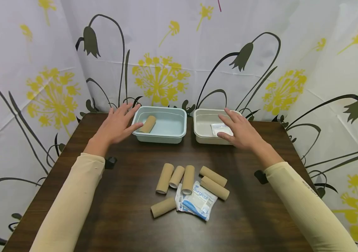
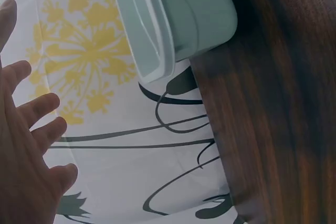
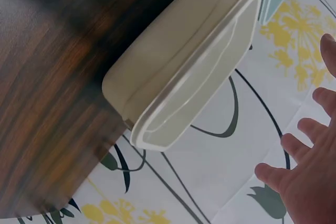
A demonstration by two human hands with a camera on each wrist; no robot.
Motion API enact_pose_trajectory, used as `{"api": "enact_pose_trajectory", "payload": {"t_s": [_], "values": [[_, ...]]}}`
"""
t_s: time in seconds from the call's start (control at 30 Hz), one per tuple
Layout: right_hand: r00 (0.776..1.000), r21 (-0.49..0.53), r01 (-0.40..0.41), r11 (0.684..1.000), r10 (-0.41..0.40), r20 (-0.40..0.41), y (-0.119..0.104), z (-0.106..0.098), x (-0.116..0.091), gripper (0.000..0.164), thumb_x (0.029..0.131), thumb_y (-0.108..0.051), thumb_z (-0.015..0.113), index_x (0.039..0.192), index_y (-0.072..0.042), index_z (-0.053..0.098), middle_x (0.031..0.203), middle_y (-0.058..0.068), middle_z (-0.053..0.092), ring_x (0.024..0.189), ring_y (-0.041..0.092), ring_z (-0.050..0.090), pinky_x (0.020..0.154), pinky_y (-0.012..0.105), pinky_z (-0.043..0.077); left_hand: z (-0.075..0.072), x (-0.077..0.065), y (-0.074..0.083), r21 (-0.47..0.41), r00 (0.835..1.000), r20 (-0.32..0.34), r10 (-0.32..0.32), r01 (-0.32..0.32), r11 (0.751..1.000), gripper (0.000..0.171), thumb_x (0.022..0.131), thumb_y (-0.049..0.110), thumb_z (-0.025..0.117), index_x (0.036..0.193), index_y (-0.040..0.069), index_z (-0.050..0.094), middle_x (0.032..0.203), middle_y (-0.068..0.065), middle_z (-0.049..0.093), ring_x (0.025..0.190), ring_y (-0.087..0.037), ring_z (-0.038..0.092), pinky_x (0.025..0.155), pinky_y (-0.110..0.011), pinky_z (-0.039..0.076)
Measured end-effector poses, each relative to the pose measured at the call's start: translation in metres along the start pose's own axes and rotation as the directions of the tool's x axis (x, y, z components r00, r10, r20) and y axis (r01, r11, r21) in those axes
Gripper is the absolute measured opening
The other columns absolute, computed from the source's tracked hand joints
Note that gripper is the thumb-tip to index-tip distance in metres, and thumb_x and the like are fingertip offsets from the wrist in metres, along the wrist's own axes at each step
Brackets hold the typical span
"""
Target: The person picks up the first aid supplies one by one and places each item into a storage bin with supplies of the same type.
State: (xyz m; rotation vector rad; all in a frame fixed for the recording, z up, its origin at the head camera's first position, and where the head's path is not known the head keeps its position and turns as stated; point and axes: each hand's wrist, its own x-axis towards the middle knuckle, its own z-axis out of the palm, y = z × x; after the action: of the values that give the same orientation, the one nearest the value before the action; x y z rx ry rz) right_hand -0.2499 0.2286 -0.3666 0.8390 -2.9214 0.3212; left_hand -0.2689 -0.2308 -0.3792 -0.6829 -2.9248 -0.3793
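Note:
My left hand (image 1: 119, 123), fingers spread and holding nothing, is raised at the left end of a light blue plastic bin (image 1: 166, 139). One cardboard tube (image 1: 148, 124) lies inside that bin. Over the right part of a beige bin (image 1: 210, 140) hovers my right hand (image 1: 240, 129), its fingers spread too and nothing in them. A small white packet (image 1: 218, 128) lies in the beige bin, partly behind the right thumb. In the wrist views, both hands (image 2: 31, 140) (image 3: 310, 150) show straight, parted fingers away from the bins.
Nearer on the dark wooden table (image 1: 128, 217) lie several cardboard tubes (image 1: 165, 178) around and on overlapping packets, the top one a surgical packet (image 1: 199, 201) with blue print. A flower-patterned curtain (image 1: 172, 45) hangs behind the bins.

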Motion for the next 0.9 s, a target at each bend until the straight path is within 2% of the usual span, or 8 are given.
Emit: {"api": "enact_pose_trajectory", "payload": {"t_s": [0.13,0.27,0.4,0.5,0.73,0.9], "values": [[0.999,0.01,0.034,0.999,-0.033,-0.011,-0.002,0.002,-0.003,0.071,0.096,-0.041,0.063,0.153,-0.01,0.035,0.159,0.019,0.021,0.143,0.042,0.022,0.111,0.059,0.018,0.007,0.002,0.0,-0.028,1.0,-0.004,0.001,-0.001,1.0,0.074,0.1,0.055,0.045,0.159,0.018,0.018,0.157,-0.02,0.022,0.145,-0.04,0.017,0.11,-0.066,0.007],[0.997,0.039,0.072,0.997,-0.072,-0.003,-0.005,0.007,-0.008,0.069,0.095,-0.037,0.065,0.152,-0.008,0.038,0.159,0.02,0.022,0.142,0.043,0.024,0.111,0.057,0.021,0.017,0.001,-0.003,-0.153,1.0,0.004,-0.028,0.029,0.988,0.074,0.101,0.052,0.046,0.159,0.018,0.017,0.158,-0.02,0.021,0.144,-0.043,0.019,0.109,-0.065,0.013],[0.996,0.105,0.083,0.991,-0.086,0.026,-0.008,0.018,-0.02,0.067,0.094,-0.036,0.067,0.149,-0.008,0.042,0.158,0.019,0.025,0.142,0.041,0.024,0.11,0.056,0.024,0.03,-0.001,-0.007,-0.315,0.998,0.009,-0.068,0.068,0.947,0.075,0.1,0.048,0.05,0.159,0.017,0.015,0.158,-0.021,0.02,0.143,-0.042,0.019,0.109,-0.063,0.02],[0.992,0.169,0.071,0.983,-0.086,0.089,-0.012,0.031,-0.033,0.062,0.094,-0.037,0.067,0.146,-0.008,0.048,0.156,0.02,0.029,0.142,0.04,0.026,0.108,0.057,0.028,0.041,-0.004,-0.012,-0.39,0.995,0.02,-0.097,0.097,0.916,0.077,0.1,0.043,0.052,0.159,0.013,0.013,0.157,-0.022,0.019,0.143,-0.04,0.02,0.108,-0.062,0.022],[0.967,0.301,-0.031,0.953,-0.048,0.25,-0.017,0.069,-0.067,0.053,0.097,-0.033,0.062,0.141,-0.006,0.053,0.152,0.019,0.038,0.137,0.039,0.037,0.103,0.057,0.036,0.06,-0.003,-0.023,-0.473,0.983,0.055,-0.176,0.181,0.862,0.08,0.1,0.037,0.056,0.158,0.008,0.009,0.156,-0.027,0.018,0.142,-0.042,0.021,0.109,-0.063,0.02],[0.962,0.377,-0.04,0.925,-0.066,0.264,-0.016,0.091,-0.082,0.047,0.1,-0.021,0.058,0.141,0.001,0.051,0.141,0.019,0.05,0.13,0.037,0.047,0.103,0.054,0.037,0.076,-0.006,-0.027,-0.531,0.968,0.087,-0.235,0.245,0.811,0.085,0.099,0.038,0.057,0.158,0.006,0.006,0.154,-0.029,0.018,0.142,-0.043,0.02,0.109,-0.063,0.019]]}}
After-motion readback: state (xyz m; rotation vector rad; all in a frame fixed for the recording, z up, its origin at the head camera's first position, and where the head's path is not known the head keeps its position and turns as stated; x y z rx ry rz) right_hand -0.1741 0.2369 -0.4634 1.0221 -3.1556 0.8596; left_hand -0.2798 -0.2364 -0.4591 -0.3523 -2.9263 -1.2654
